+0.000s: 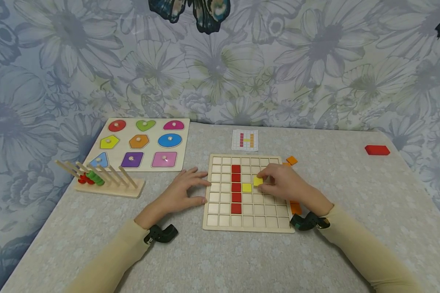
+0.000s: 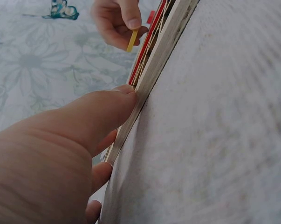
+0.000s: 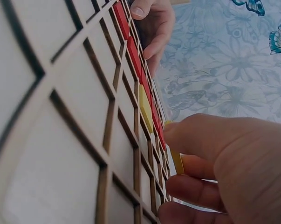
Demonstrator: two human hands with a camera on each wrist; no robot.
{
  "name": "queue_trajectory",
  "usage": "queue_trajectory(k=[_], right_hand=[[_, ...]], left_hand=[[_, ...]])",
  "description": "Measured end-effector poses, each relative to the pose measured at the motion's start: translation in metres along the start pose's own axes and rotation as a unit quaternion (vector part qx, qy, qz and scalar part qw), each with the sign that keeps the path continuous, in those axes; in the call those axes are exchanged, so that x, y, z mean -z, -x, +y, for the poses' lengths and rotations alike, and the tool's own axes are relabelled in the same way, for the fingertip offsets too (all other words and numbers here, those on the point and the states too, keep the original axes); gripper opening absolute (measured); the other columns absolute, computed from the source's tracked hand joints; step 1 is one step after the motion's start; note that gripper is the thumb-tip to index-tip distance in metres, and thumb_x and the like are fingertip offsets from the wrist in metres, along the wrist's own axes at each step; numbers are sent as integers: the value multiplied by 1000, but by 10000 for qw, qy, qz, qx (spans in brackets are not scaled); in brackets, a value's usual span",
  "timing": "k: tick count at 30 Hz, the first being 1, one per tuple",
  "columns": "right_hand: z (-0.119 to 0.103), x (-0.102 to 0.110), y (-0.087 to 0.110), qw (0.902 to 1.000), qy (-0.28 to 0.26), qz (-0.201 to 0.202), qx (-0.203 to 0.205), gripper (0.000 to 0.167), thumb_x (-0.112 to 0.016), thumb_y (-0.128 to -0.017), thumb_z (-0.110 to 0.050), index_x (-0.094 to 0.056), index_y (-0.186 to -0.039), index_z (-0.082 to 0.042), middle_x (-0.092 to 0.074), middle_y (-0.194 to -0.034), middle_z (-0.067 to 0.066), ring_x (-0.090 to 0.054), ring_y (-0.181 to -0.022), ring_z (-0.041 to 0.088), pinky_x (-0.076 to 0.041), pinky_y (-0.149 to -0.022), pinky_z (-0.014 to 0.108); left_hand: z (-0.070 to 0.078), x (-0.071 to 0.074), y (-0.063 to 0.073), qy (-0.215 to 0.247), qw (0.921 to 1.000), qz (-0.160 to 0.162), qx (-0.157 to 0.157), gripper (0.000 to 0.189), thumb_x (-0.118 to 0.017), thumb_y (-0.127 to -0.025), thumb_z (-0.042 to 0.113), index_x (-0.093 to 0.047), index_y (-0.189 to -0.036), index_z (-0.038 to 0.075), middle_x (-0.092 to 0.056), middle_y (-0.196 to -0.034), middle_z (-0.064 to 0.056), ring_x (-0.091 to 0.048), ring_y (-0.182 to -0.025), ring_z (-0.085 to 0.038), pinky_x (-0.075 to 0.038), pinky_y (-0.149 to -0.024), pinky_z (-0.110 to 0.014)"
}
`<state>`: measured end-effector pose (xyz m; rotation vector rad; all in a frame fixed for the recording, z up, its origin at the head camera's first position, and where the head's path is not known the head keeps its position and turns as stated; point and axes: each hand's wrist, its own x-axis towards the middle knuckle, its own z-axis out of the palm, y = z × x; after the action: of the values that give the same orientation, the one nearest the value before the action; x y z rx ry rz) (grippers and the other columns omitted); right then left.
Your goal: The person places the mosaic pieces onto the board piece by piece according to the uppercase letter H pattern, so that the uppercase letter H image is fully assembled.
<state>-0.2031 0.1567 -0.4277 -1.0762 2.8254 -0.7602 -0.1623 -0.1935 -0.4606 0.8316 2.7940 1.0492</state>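
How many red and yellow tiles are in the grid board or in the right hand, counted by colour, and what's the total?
Red tiles: 5, all in one column of the grid board
Yellow tiles: 2, one in the board and one pinched in the right hand
Total: 7

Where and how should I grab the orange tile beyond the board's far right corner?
Probably pinch opposite edges of the orange tile from above and the right: it is a small, low slab with nothing sticking up, the grid board lies on its left, and bare tablecloth on its right.
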Motion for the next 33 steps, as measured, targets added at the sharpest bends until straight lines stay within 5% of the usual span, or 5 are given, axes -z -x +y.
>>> queue_trajectory(k=[33], right_hand=[[1,-3,1,9993,-24,-369,-50,27,-83,-83,-21,-78,-107,-10,-65,-91,0,-47,-72,7,-42,-64,22]], left_hand=[[0,0,-1,72,10000,-15,47,43,-82,-84,24,-72,-125,13,-55,-151,-17,-31,-151,-48,-14,-122,-71]])
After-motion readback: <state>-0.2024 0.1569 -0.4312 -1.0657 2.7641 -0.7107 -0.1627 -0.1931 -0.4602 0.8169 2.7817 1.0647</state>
